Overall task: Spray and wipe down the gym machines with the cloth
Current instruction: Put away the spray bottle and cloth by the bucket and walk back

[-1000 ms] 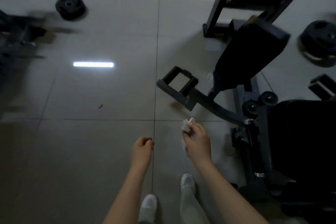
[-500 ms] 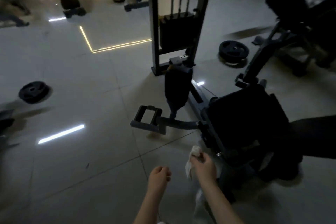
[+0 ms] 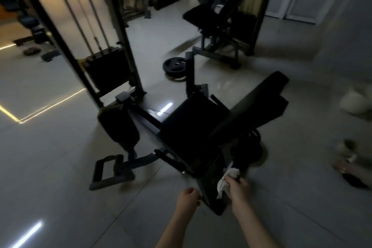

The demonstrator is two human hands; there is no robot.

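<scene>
A black seated gym machine (image 3: pixel 193 127) fills the middle of the view, with a dark seat pad, a roller pad (image 3: pixel 118 129) to its left and a footplate frame (image 3: pixel 110 169) near the floor. My right hand (image 3: pixel 238 188) grips a crumpled white cloth (image 3: pixel 226 182) against the near end of the machine's frame. My left hand (image 3: pixel 188 197) hangs beside it, fingers curled, holding nothing. No spray bottle is in view.
A weight stack tower (image 3: pixel 108 70) rises behind the machine. A loose weight plate (image 3: pixel 175 65) lies on the tiled floor. A second seated machine (image 3: pixel 219 20) stands at the back right. Another person's foot (image 3: pixel 348 169) shows at the right edge.
The view has lifted and swung right from the floor to the machine. My right hand, still holding the cloth, now meets the machine's near frame. My left hand stays curled.
</scene>
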